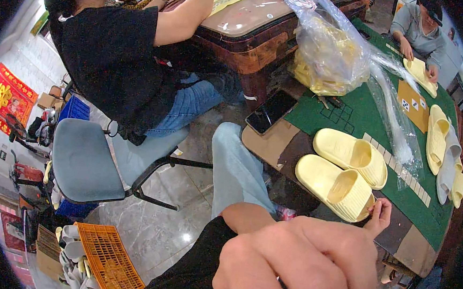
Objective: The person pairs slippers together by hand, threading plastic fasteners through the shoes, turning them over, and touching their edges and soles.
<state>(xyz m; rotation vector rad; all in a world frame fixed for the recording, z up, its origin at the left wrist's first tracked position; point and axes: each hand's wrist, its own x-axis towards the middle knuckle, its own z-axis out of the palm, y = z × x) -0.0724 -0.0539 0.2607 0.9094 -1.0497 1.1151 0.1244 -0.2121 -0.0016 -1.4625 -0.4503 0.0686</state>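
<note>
Two pale yellow slide slippers lie side by side on the table in front of me, their straps toward the right. At the toe of the nearer slipper [328, 186] my left hand [379, 216] pinches the edge with thumb and fingers. Its forearm passes partly behind my right hand. The farther slipper [351, 155] rests against the nearer one, untouched. Very close and large in the lower middle, my right hand [298, 262] has its fingers curled closed. What they hold, if anything, is hidden.
A phone [271, 111] lies by the table's left edge. Behind the slippers are a clear plastic bag [328, 60] with yellow contents and a row of pale tiles [399, 169]. More slippers [441, 143] line the right. Other people sit nearby, one handling a yellow slipper [420, 76]. A grey chair [88, 161] stands left.
</note>
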